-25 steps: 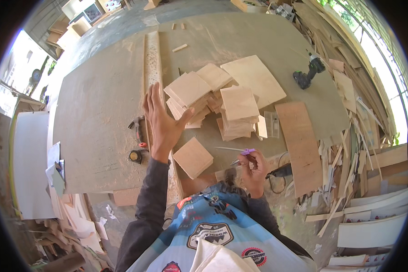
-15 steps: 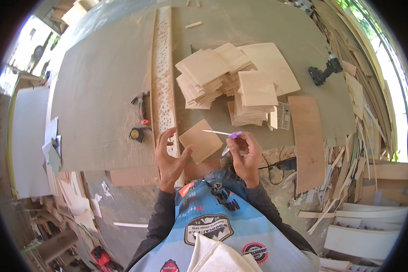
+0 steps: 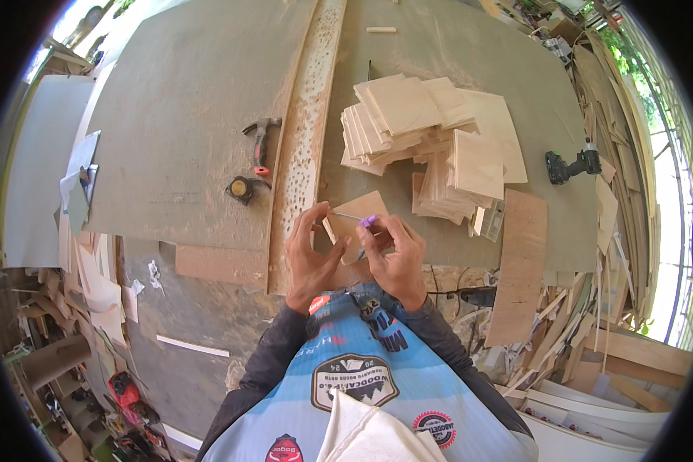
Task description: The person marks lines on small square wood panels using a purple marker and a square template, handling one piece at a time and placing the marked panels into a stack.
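We record: one thin rod with a purple end, pinched between thumb and fingers of the right hand, its shaft pointing toward the left hand's fingertips. Left hand: curled at the edge of a square wood panel; whether it grips, we cannot tell. Container: one clear box beside stacked panels, contents too small to make out.

A broad grey-brown worktable stands over a grey, scrap-strewn floor — daylight glaring through a barred opening beside long boards on the right, and through another gap at upper left — while a pale panel shows beyond the worktable's left edge.
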Demonstrator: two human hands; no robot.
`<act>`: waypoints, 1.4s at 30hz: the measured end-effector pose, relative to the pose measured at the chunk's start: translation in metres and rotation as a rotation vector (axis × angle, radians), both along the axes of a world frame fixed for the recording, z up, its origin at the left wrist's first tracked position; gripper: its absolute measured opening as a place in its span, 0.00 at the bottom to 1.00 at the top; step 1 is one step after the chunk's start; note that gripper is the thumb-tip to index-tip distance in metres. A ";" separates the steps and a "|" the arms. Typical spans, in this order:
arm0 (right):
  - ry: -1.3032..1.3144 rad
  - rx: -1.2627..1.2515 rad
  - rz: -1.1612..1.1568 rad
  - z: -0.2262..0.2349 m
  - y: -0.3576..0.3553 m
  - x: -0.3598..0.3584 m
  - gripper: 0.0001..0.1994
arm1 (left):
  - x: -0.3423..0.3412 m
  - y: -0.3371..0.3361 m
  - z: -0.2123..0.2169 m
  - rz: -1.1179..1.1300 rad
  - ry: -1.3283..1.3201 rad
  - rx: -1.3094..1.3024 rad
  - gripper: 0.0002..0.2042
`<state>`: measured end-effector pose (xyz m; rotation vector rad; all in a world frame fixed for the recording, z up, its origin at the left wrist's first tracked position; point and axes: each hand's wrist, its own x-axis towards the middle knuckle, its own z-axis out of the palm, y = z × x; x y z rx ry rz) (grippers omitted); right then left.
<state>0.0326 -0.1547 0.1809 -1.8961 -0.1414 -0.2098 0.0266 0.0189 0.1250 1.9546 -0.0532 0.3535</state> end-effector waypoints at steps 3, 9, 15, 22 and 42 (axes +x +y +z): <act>0.000 -0.019 -0.006 0.000 0.002 0.001 0.08 | 0.001 0.001 0.000 -0.005 0.006 0.014 0.33; -0.018 -0.040 -0.017 -0.001 0.004 0.003 0.08 | 0.004 0.002 0.001 -0.011 0.007 0.011 0.32; -0.039 -0.062 -0.011 0.000 0.005 0.003 0.09 | 0.004 0.001 0.001 -0.004 0.005 -0.003 0.32; -0.074 -0.096 0.012 -0.002 0.005 0.003 0.08 | 0.003 0.000 0.001 0.000 0.008 -0.013 0.32; 0.012 -0.122 0.016 0.001 0.009 -0.006 0.09 | -0.001 -0.001 0.003 0.009 0.015 -0.012 0.30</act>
